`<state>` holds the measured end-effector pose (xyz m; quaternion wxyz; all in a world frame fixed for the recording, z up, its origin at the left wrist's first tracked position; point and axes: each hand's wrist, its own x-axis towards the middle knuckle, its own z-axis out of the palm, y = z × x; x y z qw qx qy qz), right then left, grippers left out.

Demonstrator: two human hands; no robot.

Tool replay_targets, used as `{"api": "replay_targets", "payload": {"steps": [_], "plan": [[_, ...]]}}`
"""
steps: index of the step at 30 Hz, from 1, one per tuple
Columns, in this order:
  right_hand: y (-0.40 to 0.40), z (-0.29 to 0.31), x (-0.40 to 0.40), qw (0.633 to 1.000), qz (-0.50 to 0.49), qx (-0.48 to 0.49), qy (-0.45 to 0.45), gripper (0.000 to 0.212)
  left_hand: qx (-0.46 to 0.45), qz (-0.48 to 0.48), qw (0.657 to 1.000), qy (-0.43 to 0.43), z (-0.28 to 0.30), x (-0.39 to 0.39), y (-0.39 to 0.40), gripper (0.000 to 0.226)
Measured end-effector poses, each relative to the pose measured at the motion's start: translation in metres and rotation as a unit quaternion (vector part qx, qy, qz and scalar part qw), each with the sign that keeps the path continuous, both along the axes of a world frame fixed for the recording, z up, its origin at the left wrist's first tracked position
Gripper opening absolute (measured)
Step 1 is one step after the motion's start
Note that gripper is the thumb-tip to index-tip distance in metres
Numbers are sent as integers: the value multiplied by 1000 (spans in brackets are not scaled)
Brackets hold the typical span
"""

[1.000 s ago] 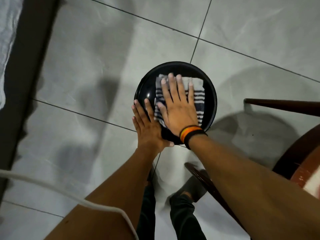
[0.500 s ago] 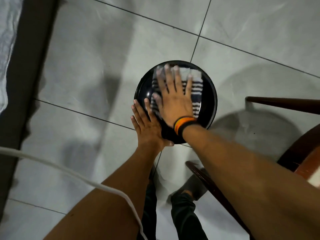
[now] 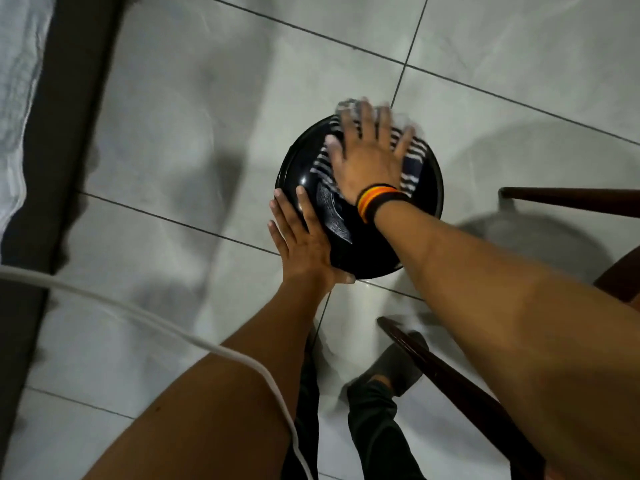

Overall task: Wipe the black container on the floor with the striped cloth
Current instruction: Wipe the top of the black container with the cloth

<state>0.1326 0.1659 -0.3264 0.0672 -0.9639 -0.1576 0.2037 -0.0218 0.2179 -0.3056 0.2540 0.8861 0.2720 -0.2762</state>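
Tiled floor [image 3: 194,140], right hand [image 3: 369,164] flat on striped cloth [image 3: 412,166]

pale grey glossy floor tiles [image 3: 194,140] with dark grout lines fill the room. dark wooden chair legs [image 3: 568,200] stand to the right of the grip, a dark strip [image 3: 59,133] and white fabric [image 3: 17,81] far left. soft shadows cross the floor.

bare forearms, no sleeves. right hand [image 3: 370,161] wrist: black wristband [image 3: 379,202] with orange-yellow stripes. dark trousers [image 3: 374,431], grey slipper [image 3: 398,365] below wristband.
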Motion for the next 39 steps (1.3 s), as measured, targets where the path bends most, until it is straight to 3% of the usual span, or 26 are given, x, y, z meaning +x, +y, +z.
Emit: {"api": "replay_targets", "payload": {"steps": [5, 9, 11, 14, 18, 23, 25, 30, 34, 37, 39], "plan": [[12, 10, -22, 961, 278, -4, -9, 55, 11, -29, 998, 47, -1, -3, 1, 169], [-4, 14, 10, 934, 355, 22, 16, 55, -4, -21, 1000, 22, -1, -1, 0, 171], [-19, 8, 16, 962, 274, 22, 5, 58, -17, 2, 1000, -2, -2, 0, 1, 174], [-57, -2, -13, 999, 18, 33, -38, 64, -27, 10, 999, -24, -3, -2, 0, 176], [-80, -2, -94, 966, -255, 49, -23, 73, -27, 6, 999, -20, -5, -2, 0, 175], [-42, -2, -161, 917, -381, 119, 16, 80, -15, 12, 998, -64, -9, -6, -2, 146], [-39, -5, -159, 906, -401, 132, 17, 79, -12, 15, 998, -61, -8, -4, -5, 141], [-61, -11, -164, 928, -334, 163, 4, 77, -38, -64, 997, 19, -2, 4, 16, 166], [-81, -13, -166, 944, -281, 174, 11, 77, -18, -241, 970, -18, 7, 52, 56, 134], [-86, -14, -166, 947, -267, 178, 8, 76, 3, -356, 930, -88, 9, 123, 63, 98], [-83, -15, -165, 945, -278, 174, 5, 75, -4, -421, 903, -87, 8, 163, 56, 91]]}}
